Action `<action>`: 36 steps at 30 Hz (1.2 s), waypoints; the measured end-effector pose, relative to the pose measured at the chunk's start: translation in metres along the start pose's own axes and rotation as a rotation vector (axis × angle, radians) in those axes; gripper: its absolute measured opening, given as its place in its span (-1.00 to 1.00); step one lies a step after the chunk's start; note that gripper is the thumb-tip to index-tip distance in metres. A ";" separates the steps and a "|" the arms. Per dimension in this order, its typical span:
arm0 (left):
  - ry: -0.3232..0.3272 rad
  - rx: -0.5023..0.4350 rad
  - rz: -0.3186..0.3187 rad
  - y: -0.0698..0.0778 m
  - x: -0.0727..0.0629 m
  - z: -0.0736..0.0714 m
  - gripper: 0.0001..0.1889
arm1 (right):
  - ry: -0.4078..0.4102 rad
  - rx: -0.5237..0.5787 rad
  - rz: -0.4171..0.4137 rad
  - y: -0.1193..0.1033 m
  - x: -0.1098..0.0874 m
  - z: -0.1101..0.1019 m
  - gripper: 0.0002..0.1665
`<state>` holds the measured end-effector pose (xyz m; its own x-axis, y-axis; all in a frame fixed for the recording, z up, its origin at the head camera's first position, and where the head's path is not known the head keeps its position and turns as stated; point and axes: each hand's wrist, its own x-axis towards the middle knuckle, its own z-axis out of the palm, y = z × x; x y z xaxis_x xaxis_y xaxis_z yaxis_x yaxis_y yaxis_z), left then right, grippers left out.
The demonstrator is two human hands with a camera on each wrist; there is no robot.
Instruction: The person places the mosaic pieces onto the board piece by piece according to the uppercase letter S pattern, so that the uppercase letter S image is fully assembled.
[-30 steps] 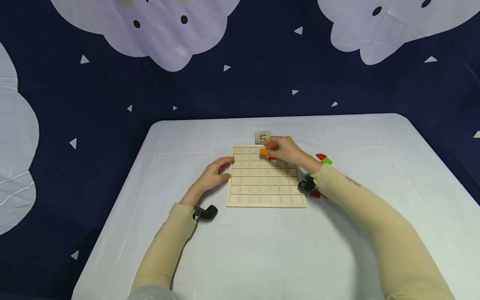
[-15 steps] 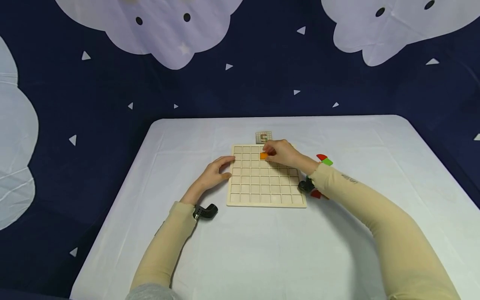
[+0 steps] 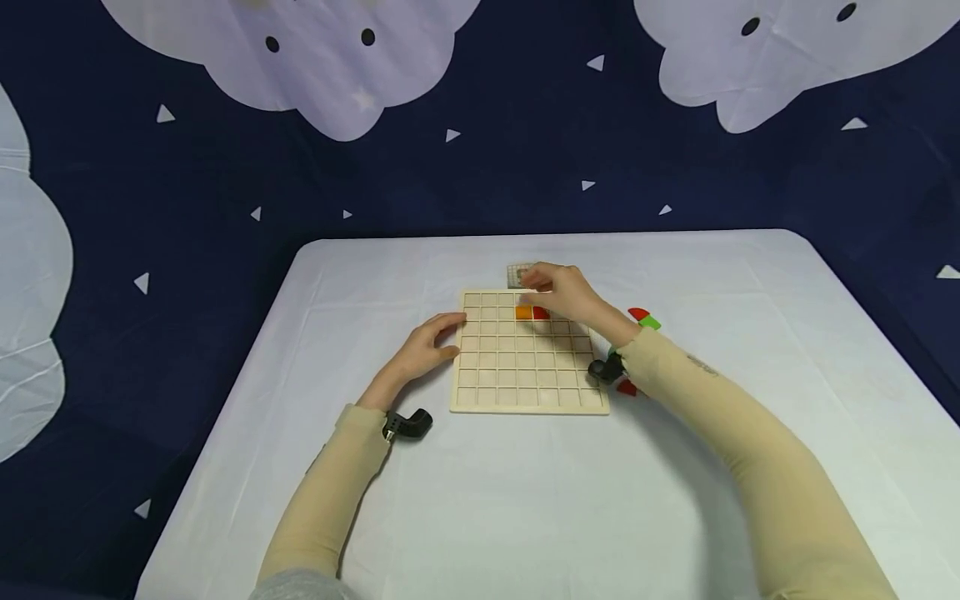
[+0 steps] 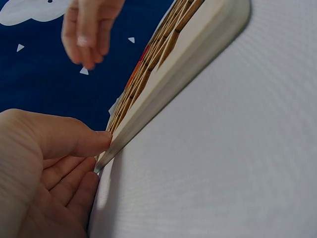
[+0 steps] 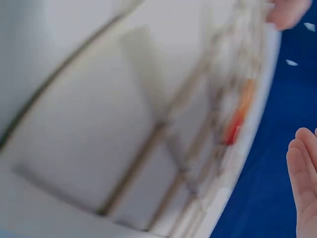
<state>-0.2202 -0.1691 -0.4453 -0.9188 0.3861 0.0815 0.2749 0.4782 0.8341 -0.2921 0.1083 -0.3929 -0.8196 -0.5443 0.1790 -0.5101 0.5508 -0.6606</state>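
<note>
A pale wooden grid board [image 3: 532,358] lies on the white table. My left hand [image 3: 422,350] rests at its left edge with thumb and fingers spread; in the left wrist view the thumb [image 4: 91,142] touches the board's rim. Side by side in the grid's second row from the top sit an orange tile [image 3: 523,312] and a red piece [image 3: 540,313], whose right part is hidden. Over the board's top hovers my right hand [image 3: 564,293]. Its fingers look loosely extended in the right wrist view, and nothing shows between them.
Behind the board lies a small patterned card [image 3: 516,276], partly covered by the right hand. Right of the board are a red piece [image 3: 639,313], a green piece [image 3: 651,323] and another red piece [image 3: 627,387]. The right forearm [image 3: 697,383] partly hides that area.
The orange tile has shifted from the top row down to the second row beside the red piece. My right hand has let go of it and risen. The left hand stays put.
</note>
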 end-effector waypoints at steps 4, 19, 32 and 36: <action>-0.003 0.001 -0.003 0.000 0.000 0.000 -0.39 | 0.054 0.084 0.043 -0.007 -0.004 -0.013 -0.57; 0.003 0.002 -0.016 0.003 0.000 0.001 -0.39 | 0.224 0.230 0.212 0.023 -0.058 -0.072 -0.50; 0.008 -0.003 -0.006 0.001 0.001 0.002 -0.39 | 0.240 0.161 0.328 0.055 -0.098 -0.094 -0.44; 0.006 -0.004 -0.007 0.002 0.000 0.003 -0.39 | 0.239 0.157 0.341 0.059 -0.103 -0.095 -0.46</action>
<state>-0.2186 -0.1661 -0.4448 -0.9223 0.3784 0.0788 0.2675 0.4778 0.8367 -0.2623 0.2572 -0.3814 -0.9808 -0.1763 0.0832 -0.1695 0.5606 -0.8106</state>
